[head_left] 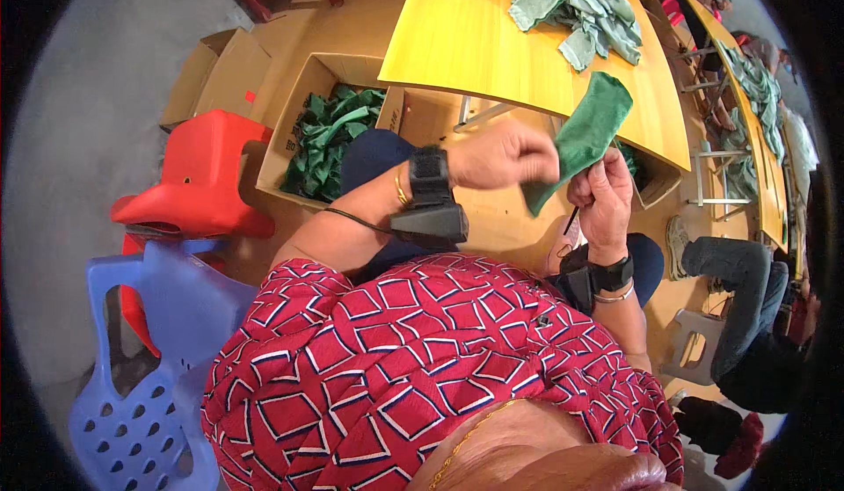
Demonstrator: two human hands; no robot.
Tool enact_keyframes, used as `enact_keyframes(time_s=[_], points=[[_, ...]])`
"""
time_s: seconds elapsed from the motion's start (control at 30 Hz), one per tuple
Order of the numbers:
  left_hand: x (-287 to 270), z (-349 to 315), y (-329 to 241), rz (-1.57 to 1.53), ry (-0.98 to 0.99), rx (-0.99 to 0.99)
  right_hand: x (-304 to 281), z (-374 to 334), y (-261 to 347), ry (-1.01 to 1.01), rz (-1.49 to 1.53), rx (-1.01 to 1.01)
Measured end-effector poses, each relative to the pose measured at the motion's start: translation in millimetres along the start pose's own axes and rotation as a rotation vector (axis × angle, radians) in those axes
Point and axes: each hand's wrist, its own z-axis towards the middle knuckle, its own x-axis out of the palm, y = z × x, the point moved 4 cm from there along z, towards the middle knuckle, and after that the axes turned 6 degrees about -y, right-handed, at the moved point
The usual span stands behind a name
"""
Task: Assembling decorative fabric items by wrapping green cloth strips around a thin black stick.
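Observation:
A narrow green strip of velvety cloth (596,113), folded or tube-shaped, stands up over the near edge of the yellow table. My right hand (605,196) pinches its lower part between thumb and fingers. A thin dark rod or cord (570,220) shows just below that hand; whether the hand holds it I cannot tell. Beside the cloth's lower left edge, my left hand (508,155) is closed with its fingers curled in. Its fingertips are smeared by motion, and anything between them is hidden. Both wrists carry black strapped devices.
Pale green cloth pieces (576,7) lie heaped on the yellow table (448,38). A cardboard box (280,139) of darker green pieces (330,139) stands left of my knee. Red (202,174) and blue (158,306) plastic chairs are at left. Other people sit along another table (763,148) at right.

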Motion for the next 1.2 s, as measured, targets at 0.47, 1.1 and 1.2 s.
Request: enact_keyframes(time_s=[0.47,1.1,1.2], points=[[4.2,5.7,-5.3,-0.204,-0.473,0.050,1.1,-11.5,-9.9,-0.017,-0.758,-0.366],[24.6,-3.8,-9.4,0.459,-0.186,0.274,10.3,-15.9,-5.9,-0.032,-0.520,-0.100],[19.8,0.2,-3.1,0.184,-0.218,0.157,10.6,-12.3,-6.0,-0.038,-0.281,-0.113]])
